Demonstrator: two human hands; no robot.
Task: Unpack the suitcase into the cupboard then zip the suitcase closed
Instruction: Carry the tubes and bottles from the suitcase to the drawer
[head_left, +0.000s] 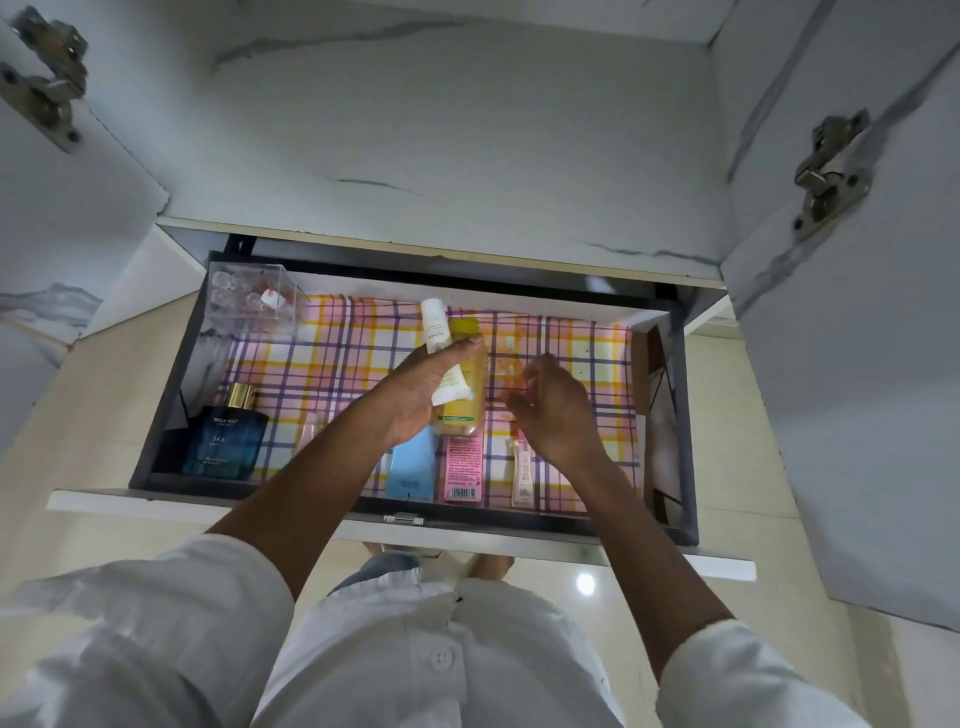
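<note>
Open cupboard drawer (171, 364), dark-walled, lined with plaid paper (332, 364). Left hand (426, 395) over mid-drawer, fingers curled round white tube (436, 332) and yellow bottle (462, 384). Right hand (550, 405) just beside, fingers loosely curled; hold on anything cannot be told. Clear organiser (249, 301) in far-left corner; blue perfume bottle (226, 441) at near-left wall; blue box (410, 467), pink box (462, 467) and small tube (522, 478) along near edge. Bare liner between perfume and hands, and at far right. Cupboard doors (857, 389) swung open either side; beige tiled floor (727, 571) below.
</note>
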